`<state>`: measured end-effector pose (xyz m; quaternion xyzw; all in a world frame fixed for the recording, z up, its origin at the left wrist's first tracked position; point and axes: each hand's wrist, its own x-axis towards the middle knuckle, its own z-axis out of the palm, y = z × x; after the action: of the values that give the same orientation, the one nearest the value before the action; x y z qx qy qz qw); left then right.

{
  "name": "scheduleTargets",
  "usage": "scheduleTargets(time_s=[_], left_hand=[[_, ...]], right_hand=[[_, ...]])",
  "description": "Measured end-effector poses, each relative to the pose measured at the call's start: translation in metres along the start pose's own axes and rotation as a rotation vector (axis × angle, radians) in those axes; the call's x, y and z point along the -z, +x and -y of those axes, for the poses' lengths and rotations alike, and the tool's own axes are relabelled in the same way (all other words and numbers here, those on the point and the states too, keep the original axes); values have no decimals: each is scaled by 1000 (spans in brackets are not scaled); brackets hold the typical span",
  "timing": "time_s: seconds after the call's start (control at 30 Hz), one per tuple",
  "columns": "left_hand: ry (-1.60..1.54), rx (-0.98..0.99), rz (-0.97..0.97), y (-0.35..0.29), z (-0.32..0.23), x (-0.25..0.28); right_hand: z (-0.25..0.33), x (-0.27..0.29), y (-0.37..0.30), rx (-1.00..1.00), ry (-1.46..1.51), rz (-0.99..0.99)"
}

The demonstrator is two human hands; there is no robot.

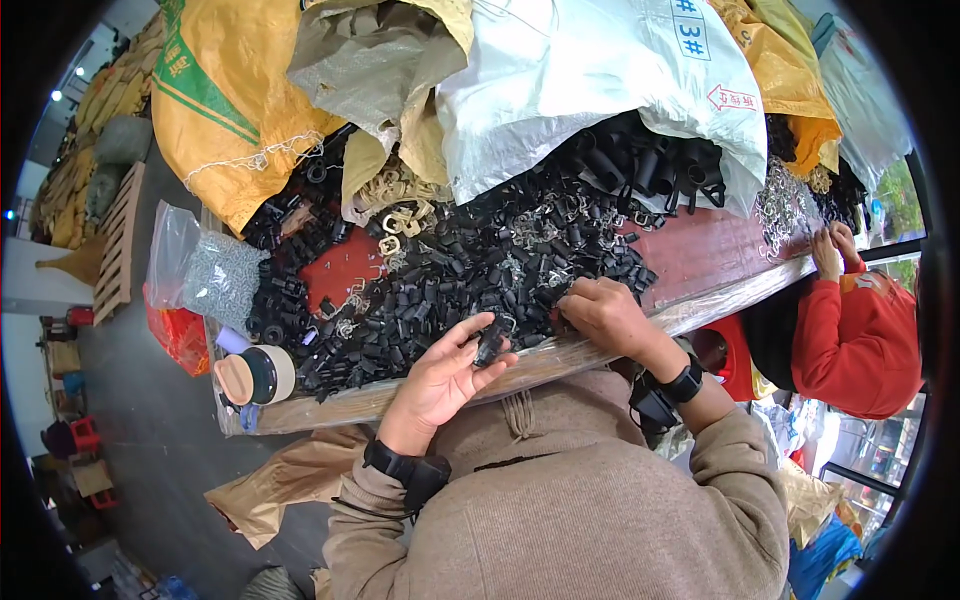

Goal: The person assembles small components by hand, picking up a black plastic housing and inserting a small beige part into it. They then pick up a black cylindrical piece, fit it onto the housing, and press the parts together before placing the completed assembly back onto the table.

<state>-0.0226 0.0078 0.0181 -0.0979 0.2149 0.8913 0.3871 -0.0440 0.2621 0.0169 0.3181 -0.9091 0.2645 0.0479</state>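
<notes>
My left hand [438, 383] is palm up just over the table's near edge, fingers curled round a small black plastic piece [489, 345]. A bit of metal seems to show beside that piece. To its right, my right hand [606, 316] is closed, back upward, at the near side of a heap of small black plastic parts [450, 290]. Its fingertips point into the heap, and whatever they pinch is hidden. Silvery metal clips [505, 270] lie scattered among the black parts. Each of my wrists wears a black band.
White [600, 60] and yellow sacks [235, 90] spill parts at the back. A clear bag of small grey pieces [225, 275] and a lidded cup [262, 375] stand left. A plastic-wrapped edge [560, 362] borders the red tabletop. Someone in red sleeves [850, 350] works at right.
</notes>
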Motion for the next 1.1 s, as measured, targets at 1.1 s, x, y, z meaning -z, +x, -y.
scheduleTargets(time_s=[1.1], left_hand=[[269, -32, -135, 13, 14, -11]], right_hand=[[18, 5, 8, -294, 384, -52]])
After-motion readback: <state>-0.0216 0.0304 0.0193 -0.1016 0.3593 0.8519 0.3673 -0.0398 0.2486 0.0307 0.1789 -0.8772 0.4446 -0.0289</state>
